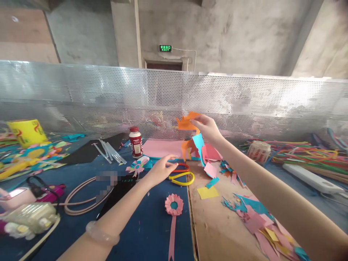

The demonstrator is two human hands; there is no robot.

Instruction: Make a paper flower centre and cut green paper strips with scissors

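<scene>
My right hand (208, 125) is raised above the table, its fingertips pinching a folded, cut piece of orange paper (187, 123). Below that hang or stand more orange and light blue paper strips (199, 143); whether they join the held piece is unclear. My left hand (163, 168) is held low with thumb and fingers apart, nothing visible between them. Just beyond its fingertips are a red looped handle (182, 168) and a yellow looped handle (187, 179), likely scissors. Nearer me lies a pink pleated paper rosette (174, 205) with a blue centre and a pink tail.
A dark red bottle (135, 142) stands behind my left hand, beside glue sticks (111, 152). Paper scraps (261, 221) cover the right side. A white power strip (312, 178), a looped cable (81, 195) and a yellow tub (27, 132) lie around. A perforated metal screen (168, 90) closes the back.
</scene>
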